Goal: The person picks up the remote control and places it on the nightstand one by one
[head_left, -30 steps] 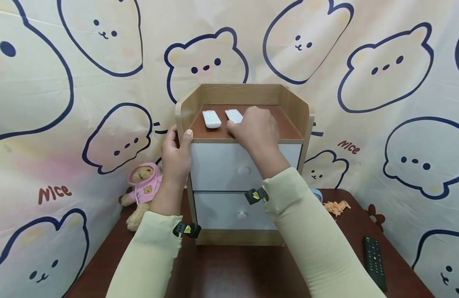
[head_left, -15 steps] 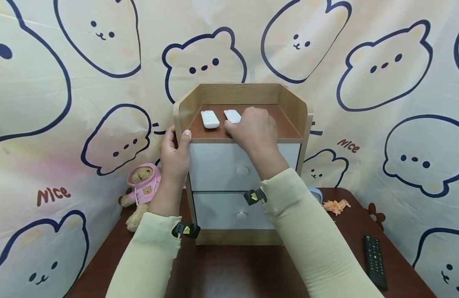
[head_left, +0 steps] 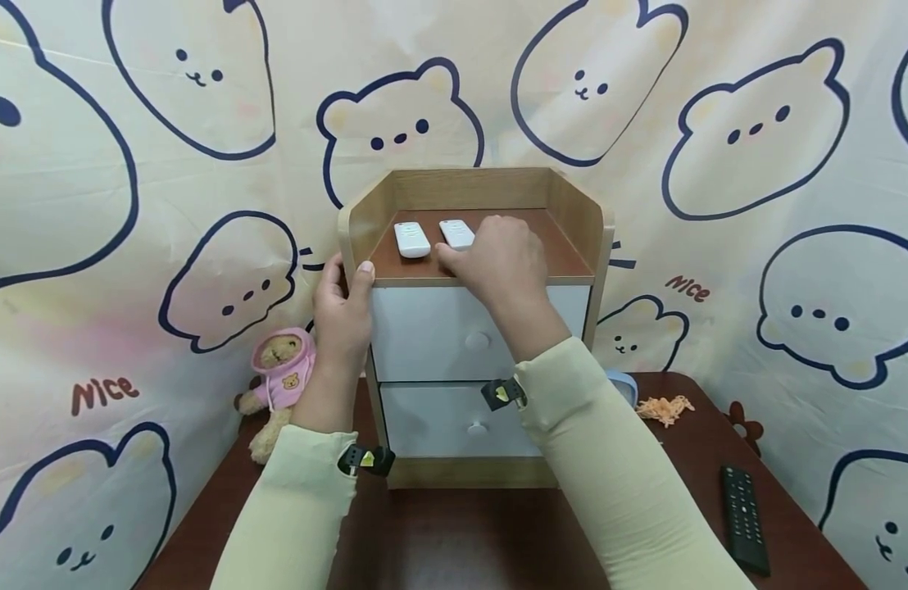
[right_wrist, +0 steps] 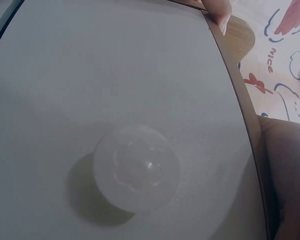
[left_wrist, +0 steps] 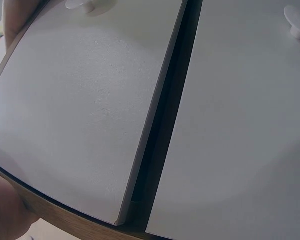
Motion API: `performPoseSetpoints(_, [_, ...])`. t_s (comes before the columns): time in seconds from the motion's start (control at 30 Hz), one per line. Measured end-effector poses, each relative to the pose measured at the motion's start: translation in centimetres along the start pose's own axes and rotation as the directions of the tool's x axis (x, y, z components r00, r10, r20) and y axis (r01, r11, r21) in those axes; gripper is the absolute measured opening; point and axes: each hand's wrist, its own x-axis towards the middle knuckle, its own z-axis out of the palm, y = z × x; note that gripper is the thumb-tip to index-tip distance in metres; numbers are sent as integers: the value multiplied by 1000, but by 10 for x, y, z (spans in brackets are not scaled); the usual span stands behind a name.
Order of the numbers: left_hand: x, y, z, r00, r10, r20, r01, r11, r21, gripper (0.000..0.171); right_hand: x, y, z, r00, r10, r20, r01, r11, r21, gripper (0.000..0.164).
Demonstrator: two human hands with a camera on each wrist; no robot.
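Observation:
A small wooden cabinet (head_left: 465,472) with two white drawers stands before me. My left hand (head_left: 342,315) grips its left side panel, thumb over the front edge and fingers behind. On the brown top shelf, my right hand (head_left: 507,266) pinches a white remote control (head_left: 456,233) by its near end, which the hand hides. Another white remote control (head_left: 412,240) lies to its left. The upper drawer (left_wrist: 85,100) and a dark gap below it show in the left wrist view. A round white knob (right_wrist: 135,167) fills the middle of the right wrist view.
A teddy bear in a pink hoodie (head_left: 286,373) leans left of the cabinet. On the right are a blue container (head_left: 625,385), orange shreds (head_left: 665,409) and a black remote control (head_left: 745,516). A cloth printed with cartoon animals (head_left: 203,188) hangs behind the dark table (head_left: 461,541).
The head view shifts slightly, so the cabinet appears a little lower and further left. Both hands keep their places on the cabinet and the white remote control.

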Motion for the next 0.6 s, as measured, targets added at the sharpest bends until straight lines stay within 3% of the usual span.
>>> performPoseSetpoints(0.13, [0,0,0,1000,-9,-2,9,1000,-5,46,-8,7,1,997,-44,-56,47,997,65,69])
performPoseSetpoints(0.2, [-1,-2,-1,1000,-15,-3,15,1000,-10,46,-18,15,6,982,-90,-163,115,982,150,68])
performPoseSetpoints(0.23, [-1,-3,-1,1000,-16,-5,16,1000,-13,46,-24,21,9,962,-122,-245,173,964,202,65])
performPoseSetpoints(0.27, [-1,-3,-2,1000,-16,-6,16,1000,-16,46,-31,28,13,929,-156,-336,244,940,240,60])
performPoseSetpoints(0.3, [-2,-4,-2,1000,-17,-7,17,1000,-18,46,-39,37,18,882,-186,-432,320,910,262,55])
performPoseSetpoints(0.4, [-2,-6,-2,1000,-12,-13,12,1000,-23,45,-69,69,36,713,-233,-661,493,837,237,42])
performPoseSetpoints(0.43, [-1,-6,-2,1000,-8,-14,7,1000,-25,45,-79,81,42,669,-232,-706,522,823,224,39])
performPoseSetpoints(0.47, [-1,-6,-2,1000,-5,-12,5,1000,-25,45,-90,95,48,646,-223,-730,526,823,214,39])
performPoseSetpoints(0.5, [0,-5,-1,1000,3,-9,-4,999,-33,45,-101,109,54,637,-212,-741,520,828,211,38])
performPoseSetpoints(0.53, [0,-5,-1,1000,12,-5,-12,999,-39,44,-111,125,60,644,-200,-739,510,832,219,38])
performPoseSetpoints(0.6, [2,-3,1,1000,26,3,-26,999,-47,44,-129,158,73,677,-167,-716,448,866,221,37])
